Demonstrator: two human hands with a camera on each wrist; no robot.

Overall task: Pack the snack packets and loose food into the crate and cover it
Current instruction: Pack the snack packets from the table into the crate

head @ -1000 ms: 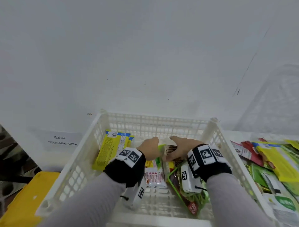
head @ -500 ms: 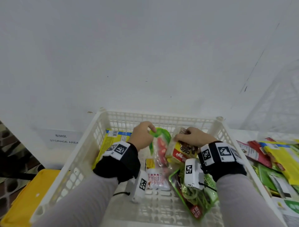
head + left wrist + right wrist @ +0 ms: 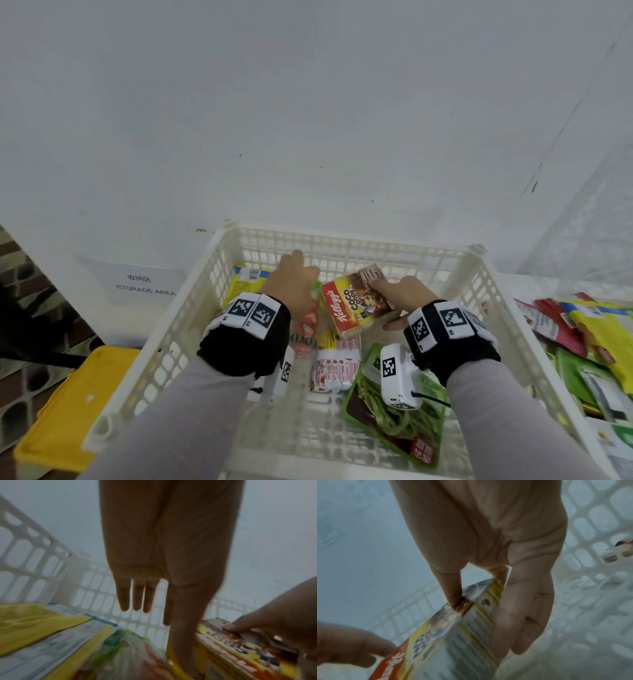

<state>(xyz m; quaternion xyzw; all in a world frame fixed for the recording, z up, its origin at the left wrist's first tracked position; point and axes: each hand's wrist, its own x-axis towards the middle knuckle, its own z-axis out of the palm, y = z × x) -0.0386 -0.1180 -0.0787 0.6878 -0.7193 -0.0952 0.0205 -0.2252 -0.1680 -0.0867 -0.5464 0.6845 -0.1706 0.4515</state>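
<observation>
Both hands are inside the white lattice crate. My right hand grips a yellow and red Coco Pops cereal box, held tilted above the crate floor, thumb on its top end and fingers along its side. My left hand hovers to the left of the box with straight fingers, its thumb lying against the box's yellow edge. Below it lie a clear bag with a green top and a yellow packet.
On the crate floor lie a pink-and-white packet and a green vegetable packet. More snack packets are piled on the table to the right. A yellow bin stands to the left, below a storage-area sign.
The right hand has raised the cereal box and turned its front upward. The left hand has let go of the green-topped bag and straightened its fingers beside the box.
</observation>
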